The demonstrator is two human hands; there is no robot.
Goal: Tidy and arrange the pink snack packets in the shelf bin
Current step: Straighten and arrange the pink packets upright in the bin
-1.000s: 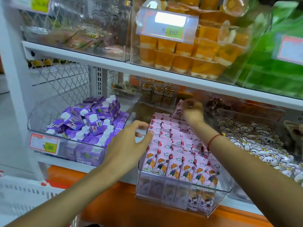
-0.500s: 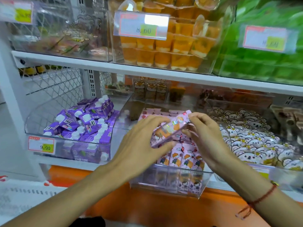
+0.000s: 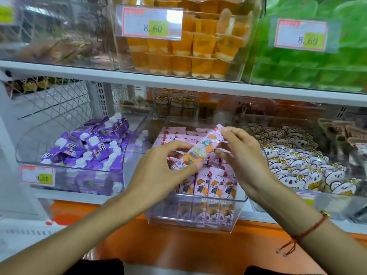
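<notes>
We find one pink snack packet (image 3: 198, 148) lifted clear of the clear shelf bin (image 3: 190, 219) and held slantwise above it. The left hand (image 3: 158, 175) pinches its lower end between thumb and fingers; the right hand (image 3: 242, 155) pinches its upper end. A second ago the right hand was reaching deep to the back of the bin while the left hovered with fingers spread at the bin's near corner, holding nothing; half a second ago both had already met on the packet over the front rows. We judge, therefore, that a stray packet has been pulled from the rear and is being turned or straightened for re-placement. The remaining pink packets (image 3: 210, 185) stand upright in rows in the bin (front row partly hidden by the hands). The purple cartons (image 3: 89, 147) lie in the neighbouring bin to the left, well apart. Placement is not yet done.
</notes>
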